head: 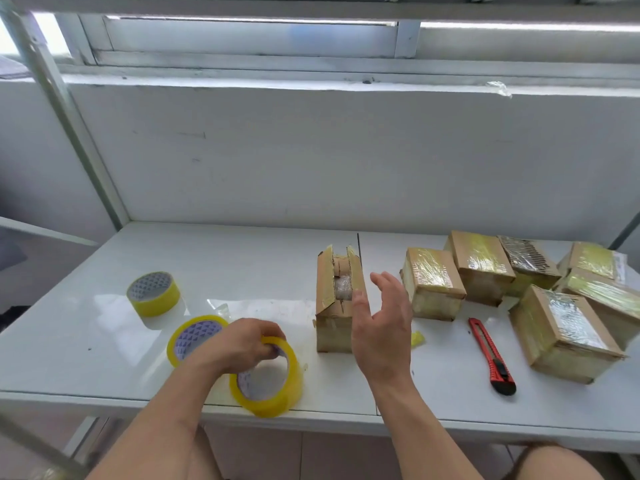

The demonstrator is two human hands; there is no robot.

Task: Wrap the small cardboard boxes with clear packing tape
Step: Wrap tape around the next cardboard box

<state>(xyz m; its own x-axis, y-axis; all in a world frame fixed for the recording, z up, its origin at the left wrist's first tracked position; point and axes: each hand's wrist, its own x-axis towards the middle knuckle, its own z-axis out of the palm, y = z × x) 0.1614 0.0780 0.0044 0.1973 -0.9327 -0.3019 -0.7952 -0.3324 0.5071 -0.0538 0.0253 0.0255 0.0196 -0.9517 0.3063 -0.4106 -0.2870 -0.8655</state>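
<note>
Just beyond the right hand, an unsealed cardboard box.
Its flaps gape; right fingers are spread, empty, while the left hand grips a yellowish tape roll.

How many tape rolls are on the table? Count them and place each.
3. One tape roll lies far left, a second lies nearer, and the left hand grips the third at the front edge.
</note>
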